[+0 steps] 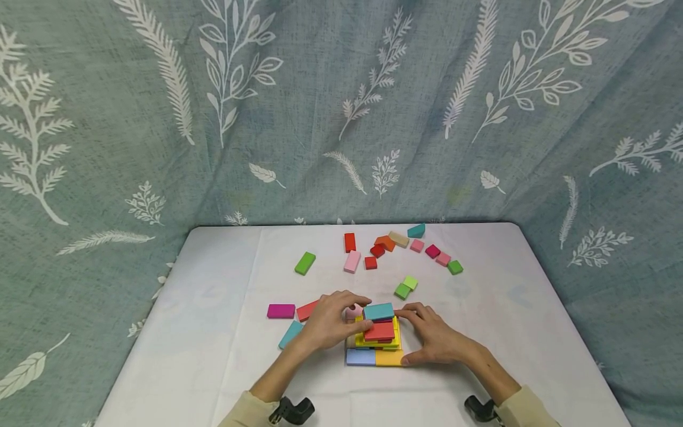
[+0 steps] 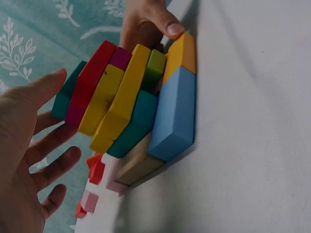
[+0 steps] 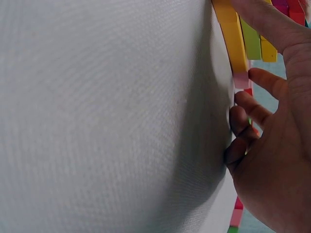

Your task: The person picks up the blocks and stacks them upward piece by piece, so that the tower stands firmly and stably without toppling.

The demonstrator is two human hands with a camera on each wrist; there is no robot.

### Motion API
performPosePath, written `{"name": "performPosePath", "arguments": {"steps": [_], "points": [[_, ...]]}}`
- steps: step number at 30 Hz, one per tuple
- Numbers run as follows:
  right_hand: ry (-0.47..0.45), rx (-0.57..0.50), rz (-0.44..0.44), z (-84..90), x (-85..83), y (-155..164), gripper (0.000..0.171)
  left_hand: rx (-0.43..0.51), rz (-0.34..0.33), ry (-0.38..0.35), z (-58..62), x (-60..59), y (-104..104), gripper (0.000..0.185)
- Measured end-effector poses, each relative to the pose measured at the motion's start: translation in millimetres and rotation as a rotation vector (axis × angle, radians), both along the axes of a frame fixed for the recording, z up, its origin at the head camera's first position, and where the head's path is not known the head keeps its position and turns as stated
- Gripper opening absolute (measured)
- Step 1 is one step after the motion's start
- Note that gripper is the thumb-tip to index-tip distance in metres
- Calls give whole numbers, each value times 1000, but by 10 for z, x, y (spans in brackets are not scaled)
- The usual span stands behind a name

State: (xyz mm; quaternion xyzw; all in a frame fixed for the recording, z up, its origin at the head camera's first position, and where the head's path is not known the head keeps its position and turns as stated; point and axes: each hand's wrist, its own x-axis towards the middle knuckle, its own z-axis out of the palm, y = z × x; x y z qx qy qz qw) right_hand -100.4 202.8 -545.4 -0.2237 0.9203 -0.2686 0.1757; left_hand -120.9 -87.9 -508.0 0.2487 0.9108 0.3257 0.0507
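Note:
A stack of coloured wooden blocks stands before me in the head view. A blue block [image 1: 361,357] and an orange-yellow block [image 1: 389,358] form its lowest front row. Yellow blocks [image 2: 130,86] and a teal block [image 2: 135,124] come above, then a red block [image 1: 379,331], with another teal block [image 1: 379,311] on top. My left hand [image 1: 335,320] is at the stack's upper left, thumb tip beside the top blocks, other fingers spread. Along the right side, my right hand [image 1: 439,335] rests its thumb on the orange-yellow block's end; its index fingertip lies by a pink block [image 3: 240,80].
Left of the stack lie a magenta block [image 1: 281,311], a coral block [image 1: 306,311] and a teal block [image 1: 290,335]. Several loose blocks spread towards the far edge, among them a green block [image 1: 305,263] and a pink block [image 1: 352,261]. White cloth [image 1: 224,367] covers the table.

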Motion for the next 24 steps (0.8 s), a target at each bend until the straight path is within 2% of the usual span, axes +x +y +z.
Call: {"name": "performPosePath", "arguments": {"steps": [5, 9, 18, 21, 24], "points": [[-4, 4, -4, 0, 3, -8, 98, -6, -52, -44, -34, 13, 15, 53], [-1, 2, 0, 6, 4, -10, 99, 3, -62, -61, -67, 7, 13, 47], [4, 3, 2, 13, 2, -3, 99, 27, -80, -64, -69, -7, -12, 46], [12, 2, 3, 9, 3, -2, 99, 18, -91, -53, -65, -7, -16, 51], [24, 2, 7, -4, 5, 0, 100, -8, -115, -38, -58, -6, -10, 64]]}}
